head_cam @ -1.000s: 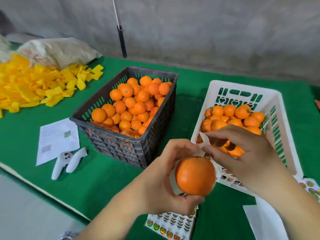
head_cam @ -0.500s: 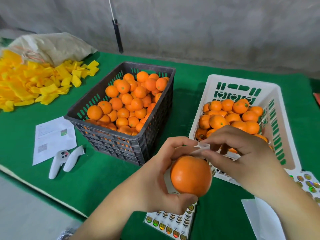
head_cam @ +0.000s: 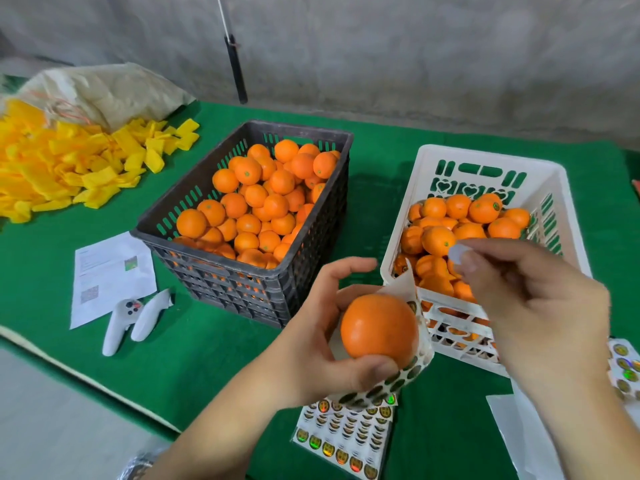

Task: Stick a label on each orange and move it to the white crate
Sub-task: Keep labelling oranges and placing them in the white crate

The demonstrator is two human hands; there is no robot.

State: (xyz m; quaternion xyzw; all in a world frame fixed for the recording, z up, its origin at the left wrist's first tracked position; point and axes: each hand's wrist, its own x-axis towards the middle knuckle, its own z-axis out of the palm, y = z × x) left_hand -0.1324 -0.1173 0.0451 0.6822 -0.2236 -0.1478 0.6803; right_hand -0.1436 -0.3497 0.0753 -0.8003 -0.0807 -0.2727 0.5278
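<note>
From the head camera, the left hand (head_cam: 311,344) cups an orange (head_cam: 379,327) above the green table (head_cam: 214,348), thumb pressed on its near side and fingers curled behind, with a curling sticker sheet (head_cam: 412,348) trapped between palm and fruit. The right hand (head_cam: 530,292) is raised just in front of the white crate (head_cam: 568,209), thumb and forefinger pinching a small round label (head_cam: 456,252), its pale back toward us. Label and orange are apart; nothing is stuck on yet.

The black crate (head_cam: 214,271) to the left holds the unlabelled pile, and the white one is partly filled. A second sheet (head_cam: 346,434) lies flat below the hands.

The orange looks firm and fairly light, smooth-skinned but not slippery, so a cupped palm hold is enough. I'd guess the label is the fiddly part: thin, limp, tacky on one face, best kept by its very edge and pressed down on the bare top of the fruit. The loose sheet could snag.
</note>
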